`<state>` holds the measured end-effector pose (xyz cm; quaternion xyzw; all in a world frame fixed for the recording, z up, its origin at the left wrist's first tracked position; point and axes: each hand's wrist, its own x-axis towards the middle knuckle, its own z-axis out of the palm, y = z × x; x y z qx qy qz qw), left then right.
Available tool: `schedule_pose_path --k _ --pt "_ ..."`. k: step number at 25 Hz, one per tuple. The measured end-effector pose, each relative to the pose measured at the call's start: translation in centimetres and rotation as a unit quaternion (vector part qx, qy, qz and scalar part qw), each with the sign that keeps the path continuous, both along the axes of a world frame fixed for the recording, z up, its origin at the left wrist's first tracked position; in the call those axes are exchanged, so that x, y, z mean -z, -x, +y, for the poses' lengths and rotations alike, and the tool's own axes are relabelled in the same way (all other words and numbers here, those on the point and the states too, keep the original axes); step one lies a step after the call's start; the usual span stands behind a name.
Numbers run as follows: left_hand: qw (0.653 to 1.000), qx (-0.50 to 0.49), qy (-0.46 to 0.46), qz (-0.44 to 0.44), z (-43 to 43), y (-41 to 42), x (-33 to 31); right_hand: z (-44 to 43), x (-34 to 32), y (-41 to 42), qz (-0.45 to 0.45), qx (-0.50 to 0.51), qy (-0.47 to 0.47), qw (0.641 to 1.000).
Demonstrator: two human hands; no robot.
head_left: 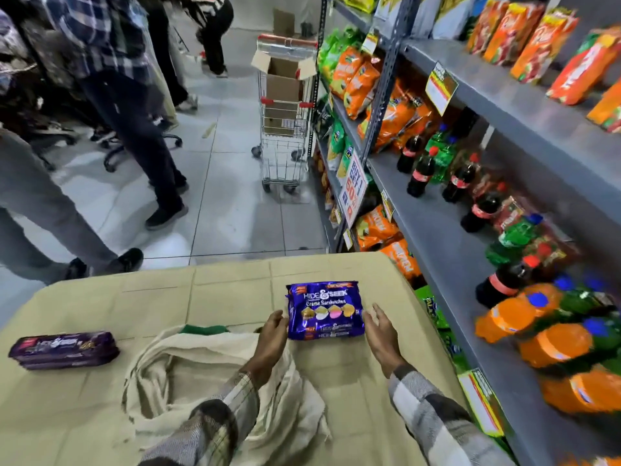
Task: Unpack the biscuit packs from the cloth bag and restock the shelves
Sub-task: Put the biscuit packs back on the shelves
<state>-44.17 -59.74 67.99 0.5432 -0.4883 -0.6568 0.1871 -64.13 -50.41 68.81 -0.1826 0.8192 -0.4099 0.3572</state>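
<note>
Blue and glossy, the biscuit pack [325, 311] lies flat on the table [100, 304] just right of the frame's centre, its printed face up. We hold our left hand [274, 334] at its left edge, fingertips touching or nearly touching the wrapper, fingers loosely spread and not closed on it. Our right hand [381, 326] sits just beside the right edge, palm turned inward, fingers apart, a thin gap showing between it and the pack. Both sleeves are checked flannel.

Below our left hand, at lower centre, the cloth bag [188, 381] slumps in cream folds with its mouth open; something green [203, 328] peeks over its far rim. We cannot tell what remains inside. A second pack [64, 349], dark purple, rests on the table at the left edge of the frame, well apart from the bag.

Along the right side run grey metal shelves [453, 257] holding cola bottles [421, 171], orange soda bottles [554, 344] and orange snack bags [361, 84]. At upper centre stands a shopping trolley [284, 129] with an open cardboard box [284, 82] in it. People's legs fill the upper left, standing on the pale tiled floor [228, 210].
</note>
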Motion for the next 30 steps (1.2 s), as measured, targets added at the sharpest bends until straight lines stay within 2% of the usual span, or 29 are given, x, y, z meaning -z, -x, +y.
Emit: schedule_pose_path --k 4,8,14,19,22,25,28,30 --pt "0.998 -0.063 -0.03 0.002 -2.4 3.7 3.8 -4.2 4.2 4.0 -0.04 -0.028 -0.016 0.999" --pt "0.997 -0.075 -0.016 0.018 -3.6 6.5 8.7 -5.9 8.1 5.7 -0.012 -0.083 -0.058 0.995" --pt "0.996 -0.072 -0.002 0.047 -3.1 7.3 8.7 -5.6 11.7 5.7 -0.105 -0.016 0.014 0.994" --pt "0.996 -0.034 0.031 0.074 -2.7 6.3 3.9 -2.4 6.8 3.0 -0.153 0.075 0.09 0.981" --pt "0.991 0.017 0.068 0.113 -1.5 5.1 -1.1 0.2 1.2 0.8 -0.179 0.156 0.145 0.961" --pt "0.976 0.078 0.122 0.165 -0.2 3.2 -7.1 4.1 -5.3 -1.6 -0.138 0.192 0.217 0.947" --pt "0.957 0.136 0.137 0.217 2.2 1.4 -14.1 8.5 -12.0 -4.5 -0.049 0.201 0.278 0.938" --pt "0.921 0.201 0.161 0.293 4.5 0.1 -18.5 12.4 -16.4 -6.3 0.009 0.222 0.327 0.918"
